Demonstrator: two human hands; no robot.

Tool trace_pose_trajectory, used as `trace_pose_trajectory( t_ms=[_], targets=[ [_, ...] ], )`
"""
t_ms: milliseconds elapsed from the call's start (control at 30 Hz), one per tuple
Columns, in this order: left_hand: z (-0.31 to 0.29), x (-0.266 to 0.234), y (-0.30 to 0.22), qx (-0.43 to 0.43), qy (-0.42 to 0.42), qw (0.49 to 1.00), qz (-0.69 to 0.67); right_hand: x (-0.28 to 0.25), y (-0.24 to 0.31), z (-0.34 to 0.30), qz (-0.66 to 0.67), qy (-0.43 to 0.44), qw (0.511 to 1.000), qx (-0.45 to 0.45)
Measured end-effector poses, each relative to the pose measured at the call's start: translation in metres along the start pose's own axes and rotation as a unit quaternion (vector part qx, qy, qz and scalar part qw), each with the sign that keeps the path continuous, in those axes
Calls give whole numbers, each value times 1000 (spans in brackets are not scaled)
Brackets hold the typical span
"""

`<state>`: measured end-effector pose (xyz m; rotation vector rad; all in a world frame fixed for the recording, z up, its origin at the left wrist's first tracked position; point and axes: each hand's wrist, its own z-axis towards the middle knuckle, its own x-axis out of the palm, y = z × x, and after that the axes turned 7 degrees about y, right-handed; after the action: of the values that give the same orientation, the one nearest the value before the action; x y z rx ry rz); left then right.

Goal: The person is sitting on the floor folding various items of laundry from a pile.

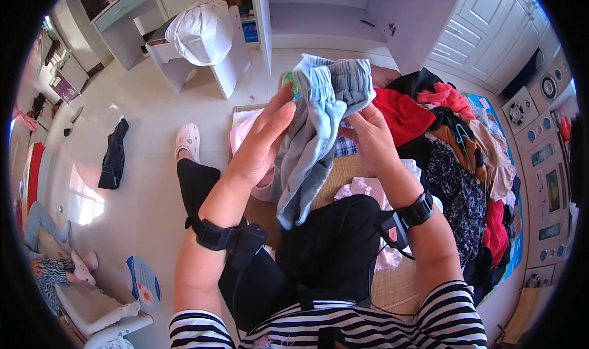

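Note:
I hold up a light blue-grey garment (313,134) with a gathered waistband in front of me. My left hand (261,143) is flat against its left side, fingers stretched upward. My right hand (368,137) grips its right edge near the top. The cloth hangs down over my lap in black trousers (334,244). Both wrists wear black bands with small devices. Pink clothes (362,189) lie on a woven mat (350,168) under the garment.
A big heap of mixed clothes (460,165), red, black, brown and pink, fills the right side. A dark garment (113,155) lies on the pale floor at left. A white stool with a white cloth (202,36) stands behind. A round fan (142,281) lies lower left.

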<state>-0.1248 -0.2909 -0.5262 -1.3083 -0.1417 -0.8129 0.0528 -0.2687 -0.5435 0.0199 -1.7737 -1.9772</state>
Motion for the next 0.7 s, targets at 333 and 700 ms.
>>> trace_pose_trajectory(
  t_ms=[333, 700],
  targets=[
    [9, 15, -52, -21, 18, 930, 365, 17, 64, 15, -228, 68, 970, -55],
    [27, 34, -86, -165, 68, 971, 161, 33, 74, 50, -345, -9, 921, -183]
  ],
)
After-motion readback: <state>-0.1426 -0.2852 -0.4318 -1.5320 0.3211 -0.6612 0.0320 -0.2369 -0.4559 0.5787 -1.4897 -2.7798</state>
